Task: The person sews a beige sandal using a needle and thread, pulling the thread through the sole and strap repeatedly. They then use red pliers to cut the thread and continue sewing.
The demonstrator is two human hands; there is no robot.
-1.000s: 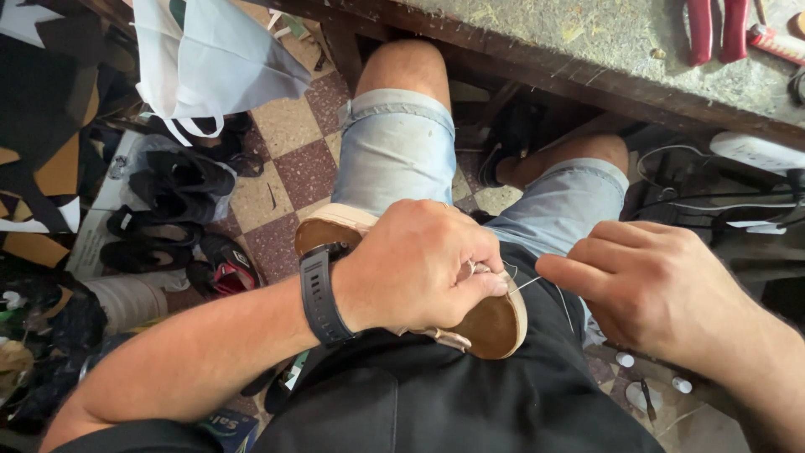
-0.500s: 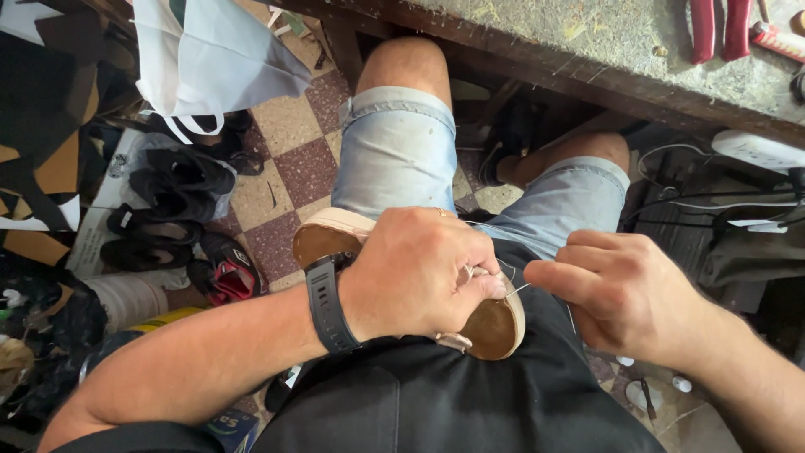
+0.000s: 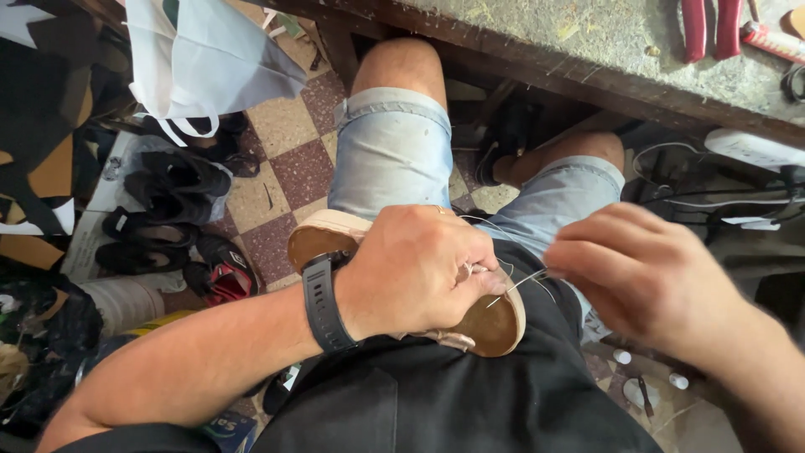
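A tan sandal (image 3: 495, 323) with a brown footbed lies across my lap. My left hand (image 3: 415, 273), with a black watch on the wrist, clamps down over its middle and hides most of it. My right hand (image 3: 641, 273) is just right of the sandal, fingers pinched on a thin needle (image 3: 516, 289) whose tip points at the sandal's edge. A pale thread (image 3: 490, 228) loops from the sandal over my lap. I sit in light denim shorts and a black apron.
A worn workbench (image 3: 587, 42) runs across the top, with red-handled pliers (image 3: 704, 25) on it. Several dark shoes (image 3: 172, 180) sit on the checkered floor at left below a white plastic bag (image 3: 197, 67). Cables and a white power strip (image 3: 755, 151) lie at right.
My right hand has drawn up and to the right, away from the sandal, pulling the needle out. My left hand keeps its hold on the sandal.
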